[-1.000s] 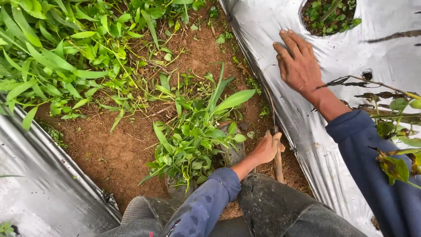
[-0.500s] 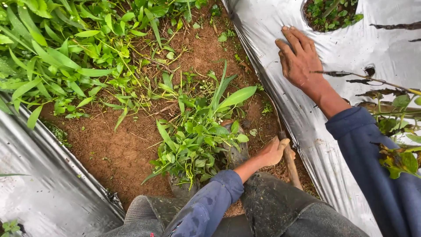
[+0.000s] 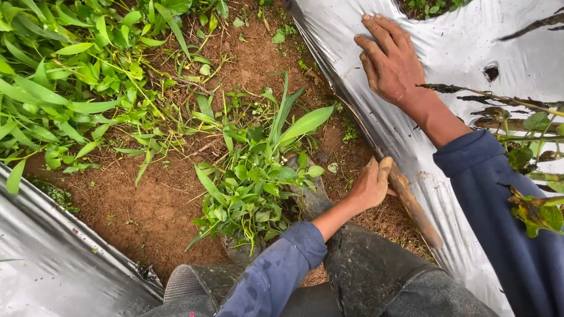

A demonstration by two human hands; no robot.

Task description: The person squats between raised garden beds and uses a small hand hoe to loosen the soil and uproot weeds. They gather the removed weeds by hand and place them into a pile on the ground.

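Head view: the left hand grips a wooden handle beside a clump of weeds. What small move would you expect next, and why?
Probably a short pull of the handle toward the body, cutting under the weed clump. The left hand is closed on the handle at the clump's edge, the clump stands rooted in bare soil, and the right hand lies flat on the plastic sheet, as if bracing.

- The wooden handle now tilts further, its free end swung down toward the plastic sheet.
- The left hand sits lower on it.
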